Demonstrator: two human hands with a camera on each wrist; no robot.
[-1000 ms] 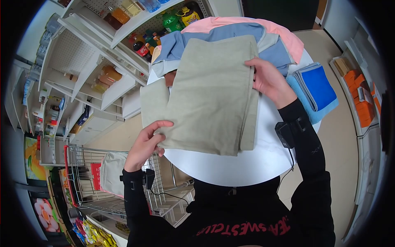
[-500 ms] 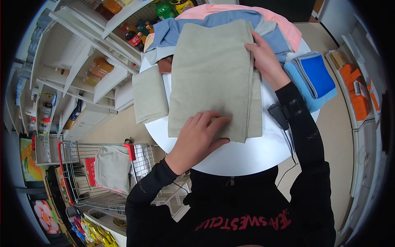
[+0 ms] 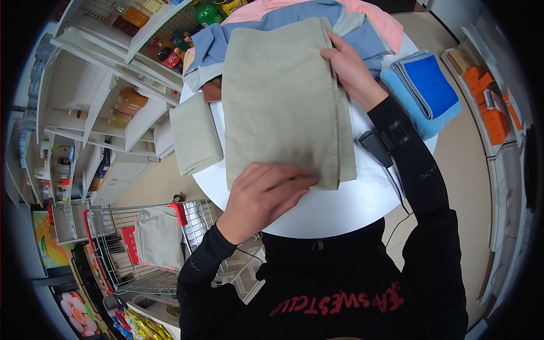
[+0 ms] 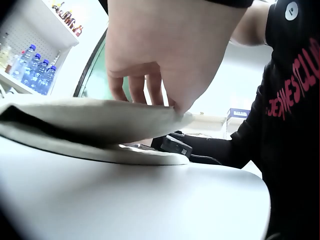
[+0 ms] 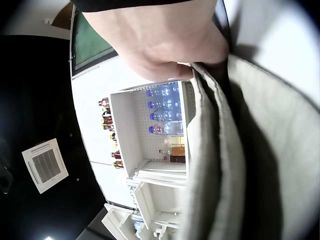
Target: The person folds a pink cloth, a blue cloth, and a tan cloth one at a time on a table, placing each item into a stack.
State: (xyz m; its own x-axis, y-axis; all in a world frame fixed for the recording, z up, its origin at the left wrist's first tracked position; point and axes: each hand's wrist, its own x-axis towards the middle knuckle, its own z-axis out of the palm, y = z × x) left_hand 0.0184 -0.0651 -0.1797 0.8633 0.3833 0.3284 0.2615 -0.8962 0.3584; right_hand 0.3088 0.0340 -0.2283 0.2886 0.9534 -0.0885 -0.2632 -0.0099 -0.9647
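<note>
A large folded grey-green cloth (image 3: pixel 277 96) lies in layers on the white round table (image 3: pixel 368 198). My right hand (image 3: pixel 354 71) pinches its right edge near the far end; in the right wrist view the thumb lies at the edge of the layers (image 5: pixel 210 125). Across the near edge reaches my left hand (image 3: pixel 263 195), its fingers resting on the cloth close to the near right corner. From the left wrist, those fingers point down onto the top layer (image 4: pixel 100 117), which stands a little raised over the layer beneath.
A smaller folded grey-green cloth (image 3: pixel 195 133) sits at the table's left edge. Blue and pink garments (image 3: pixel 368 42) are spread at the back, with folded blue towels (image 3: pixel 425 90) to the right. A shopping cart (image 3: pixel 119 226) holding a folded cloth stands left, beside bottle shelves (image 3: pixel 124 107).
The large cloth has been set apart from the smaller one, which now shows fully at left. My left hand moved from its left near corner rightward along the near edge; the right hand stayed at the edge.
</note>
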